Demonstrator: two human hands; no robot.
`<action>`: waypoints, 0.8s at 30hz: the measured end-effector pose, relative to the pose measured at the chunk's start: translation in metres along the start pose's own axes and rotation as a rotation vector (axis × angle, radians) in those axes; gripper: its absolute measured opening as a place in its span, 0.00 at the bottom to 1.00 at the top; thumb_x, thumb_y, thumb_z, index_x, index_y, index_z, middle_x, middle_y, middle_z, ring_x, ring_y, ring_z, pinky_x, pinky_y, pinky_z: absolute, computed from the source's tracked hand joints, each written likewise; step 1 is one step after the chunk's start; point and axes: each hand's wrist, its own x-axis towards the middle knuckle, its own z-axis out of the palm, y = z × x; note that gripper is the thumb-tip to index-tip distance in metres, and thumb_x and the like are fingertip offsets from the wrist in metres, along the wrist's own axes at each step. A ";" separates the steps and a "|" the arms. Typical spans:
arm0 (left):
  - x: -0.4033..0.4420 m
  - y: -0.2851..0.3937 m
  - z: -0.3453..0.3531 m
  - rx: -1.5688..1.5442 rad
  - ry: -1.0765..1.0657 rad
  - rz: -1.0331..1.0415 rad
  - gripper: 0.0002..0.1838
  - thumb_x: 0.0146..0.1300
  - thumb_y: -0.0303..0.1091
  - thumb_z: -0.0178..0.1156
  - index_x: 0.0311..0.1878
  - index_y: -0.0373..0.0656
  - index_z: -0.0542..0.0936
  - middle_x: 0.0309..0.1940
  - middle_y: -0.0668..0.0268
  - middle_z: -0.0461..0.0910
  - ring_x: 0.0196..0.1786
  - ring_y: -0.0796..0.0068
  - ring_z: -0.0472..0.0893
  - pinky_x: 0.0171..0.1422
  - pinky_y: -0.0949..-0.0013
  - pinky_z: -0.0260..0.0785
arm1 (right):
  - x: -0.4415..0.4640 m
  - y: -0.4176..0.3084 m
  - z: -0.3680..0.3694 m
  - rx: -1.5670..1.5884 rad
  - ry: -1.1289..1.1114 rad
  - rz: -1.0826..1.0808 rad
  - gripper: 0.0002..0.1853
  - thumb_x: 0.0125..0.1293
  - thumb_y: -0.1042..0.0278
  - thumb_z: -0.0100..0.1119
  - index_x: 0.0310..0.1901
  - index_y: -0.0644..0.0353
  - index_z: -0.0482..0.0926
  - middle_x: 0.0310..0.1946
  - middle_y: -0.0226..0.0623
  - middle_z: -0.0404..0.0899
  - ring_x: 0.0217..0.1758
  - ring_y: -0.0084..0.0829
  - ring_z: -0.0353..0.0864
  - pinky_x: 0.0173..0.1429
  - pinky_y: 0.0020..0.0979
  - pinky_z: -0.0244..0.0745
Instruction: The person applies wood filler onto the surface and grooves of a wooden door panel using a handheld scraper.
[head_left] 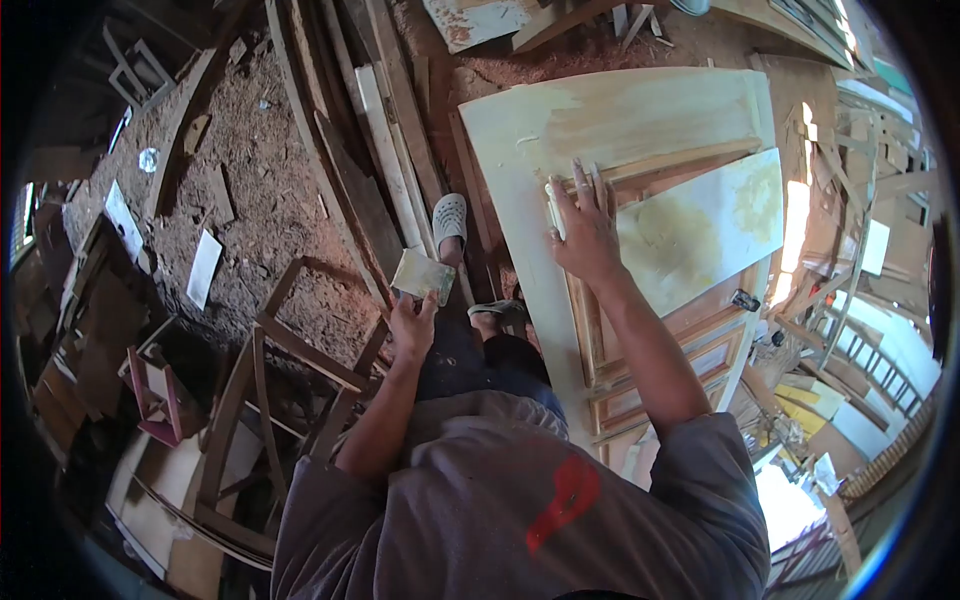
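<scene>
Creased shirt nearest, left hand grips smeared square, right hand splays over wood.

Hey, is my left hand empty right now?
No, your left hand is holding a small, flat, pale piece between its thumb and fingers.

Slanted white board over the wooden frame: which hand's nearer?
Right. Your right hand is just left of the board; your left hand is farther left, holding a pad.
</scene>
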 end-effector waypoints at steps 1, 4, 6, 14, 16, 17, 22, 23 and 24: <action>-0.006 0.008 0.000 -0.070 0.011 -0.047 0.16 0.73 0.39 0.67 0.49 0.32 0.84 0.38 0.53 0.89 0.41 0.65 0.87 0.47 0.61 0.76 | -0.001 -0.004 0.001 -0.013 -0.010 0.012 0.44 0.56 0.58 0.73 0.77 0.53 0.71 0.84 0.54 0.52 0.86 0.63 0.46 0.86 0.65 0.42; -0.007 -0.014 0.016 -0.065 0.078 0.058 0.19 0.73 0.41 0.67 0.50 0.30 0.83 0.36 0.51 0.87 0.40 0.61 0.87 0.47 0.59 0.76 | 0.002 -0.007 0.000 0.001 -0.007 0.000 0.41 0.54 0.60 0.73 0.74 0.51 0.76 0.84 0.54 0.51 0.87 0.63 0.45 0.86 0.65 0.42; -0.007 -0.015 0.020 -0.037 0.041 0.029 0.19 0.74 0.41 0.67 0.50 0.30 0.82 0.35 0.57 0.86 0.40 0.66 0.84 0.47 0.59 0.75 | 0.000 -0.006 -0.006 0.064 -0.045 -0.029 0.37 0.54 0.61 0.72 0.70 0.49 0.80 0.84 0.55 0.51 0.87 0.63 0.45 0.86 0.64 0.41; -0.009 -0.019 0.021 0.022 0.016 -0.047 0.19 0.71 0.42 0.69 0.42 0.31 0.81 0.30 0.54 0.84 0.33 0.64 0.84 0.41 0.58 0.74 | -0.011 0.021 -0.002 0.326 0.117 0.082 0.32 0.56 0.66 0.69 0.67 0.45 0.84 0.84 0.54 0.51 0.87 0.63 0.43 0.88 0.61 0.38; -0.006 -0.027 0.026 -0.061 0.036 -0.001 0.19 0.71 0.43 0.68 0.41 0.32 0.81 0.28 0.54 0.83 0.31 0.63 0.83 0.40 0.57 0.73 | -0.010 0.015 -0.009 0.217 0.094 0.068 0.33 0.55 0.66 0.69 0.67 0.46 0.83 0.85 0.53 0.51 0.88 0.62 0.43 0.88 0.62 0.37; -0.005 -0.032 0.029 -0.041 0.035 0.008 0.19 0.71 0.43 0.68 0.42 0.32 0.81 0.28 0.55 0.83 0.32 0.63 0.83 0.40 0.58 0.73 | -0.009 0.012 -0.012 0.171 0.080 0.037 0.34 0.55 0.65 0.69 0.68 0.46 0.83 0.85 0.53 0.50 0.88 0.61 0.42 0.88 0.63 0.36; -0.005 -0.015 0.018 0.002 0.004 0.025 0.20 0.72 0.45 0.67 0.46 0.32 0.82 0.31 0.55 0.85 0.34 0.62 0.85 0.42 0.58 0.74 | -0.002 -0.013 -0.022 -0.128 -0.059 -0.017 0.38 0.54 0.59 0.73 0.72 0.45 0.79 0.86 0.48 0.48 0.90 0.57 0.36 0.88 0.68 0.29; -0.004 -0.014 0.016 0.017 -0.001 0.011 0.20 0.72 0.45 0.67 0.46 0.32 0.82 0.32 0.56 0.85 0.35 0.63 0.85 0.42 0.59 0.75 | 0.001 -0.017 -0.020 -0.195 -0.085 -0.023 0.38 0.57 0.58 0.71 0.73 0.46 0.78 0.87 0.47 0.47 0.90 0.57 0.35 0.88 0.68 0.28; -0.003 -0.015 0.015 0.031 -0.005 -0.005 0.20 0.72 0.44 0.67 0.47 0.32 0.82 0.32 0.56 0.86 0.36 0.63 0.85 0.43 0.59 0.75 | 0.004 -0.021 -0.018 -0.262 -0.113 -0.031 0.37 0.59 0.58 0.69 0.74 0.47 0.77 0.87 0.46 0.46 0.90 0.56 0.34 0.88 0.68 0.26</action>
